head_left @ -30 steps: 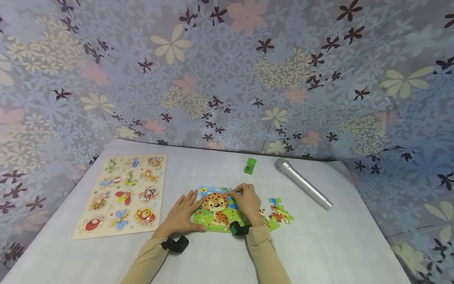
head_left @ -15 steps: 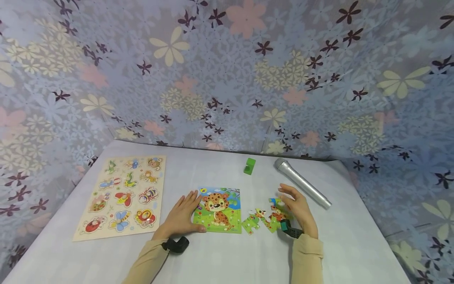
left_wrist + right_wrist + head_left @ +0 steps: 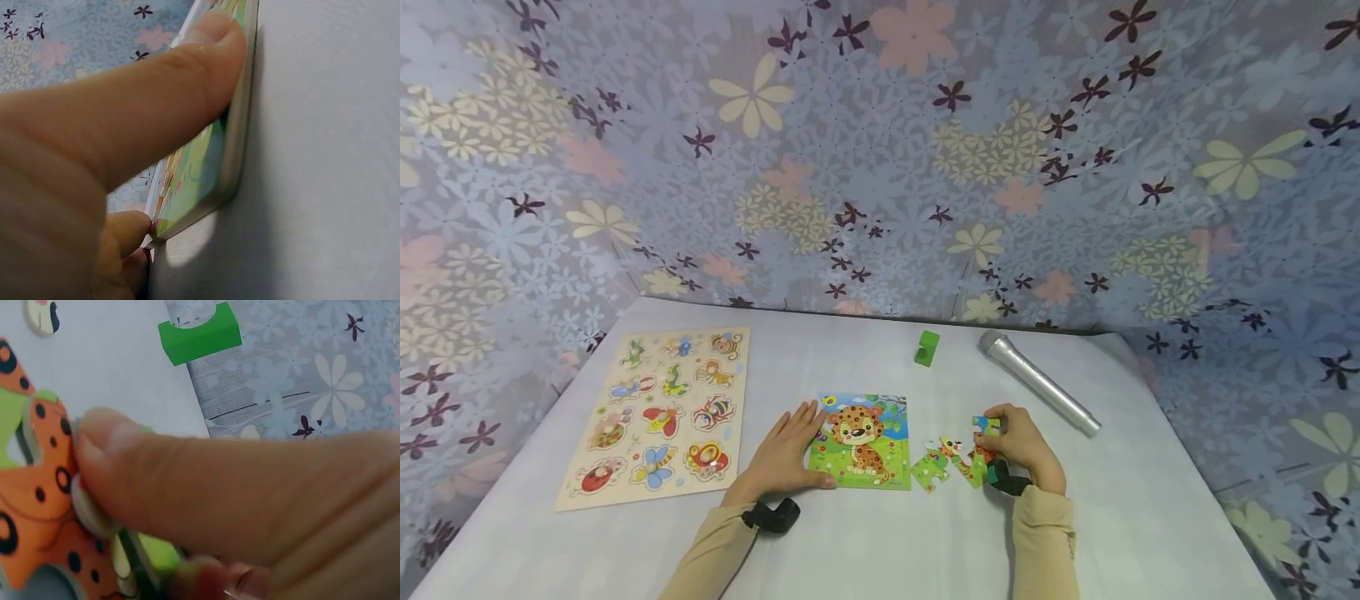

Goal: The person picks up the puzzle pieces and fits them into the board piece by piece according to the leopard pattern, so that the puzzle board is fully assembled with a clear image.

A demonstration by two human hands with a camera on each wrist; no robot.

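A square jigsaw puzzle [image 3: 880, 454] with a spotted leopard cub lies flat on the table. My left hand [image 3: 784, 457] rests at its left side, fingers spread. In the left wrist view the thumb [image 3: 187, 69] lies against the edge of the puzzle board [image 3: 200, 162]. To the right are several loose jigsaw pieces [image 3: 932, 472], some joined or overlapping. My right hand [image 3: 1032, 448] is over the rightmost of these, thumb and fingers pinching an orange spotted puzzle piece [image 3: 47, 481]. Part of that piece is hidden behind the hand.
A wooden board with insect figures [image 3: 688, 425] lies at the left. Toward the back are a small green block with a notch [image 3: 927, 348] and a silver microphone [image 3: 1041, 383]. A flowered cloth [image 3: 880, 167] hangs behind the white table [image 3: 880, 550].
My right hand has left the leopard puzzle's upper right corner, moved right and closed on a piece among the loose ones. My left hand has stayed in place.
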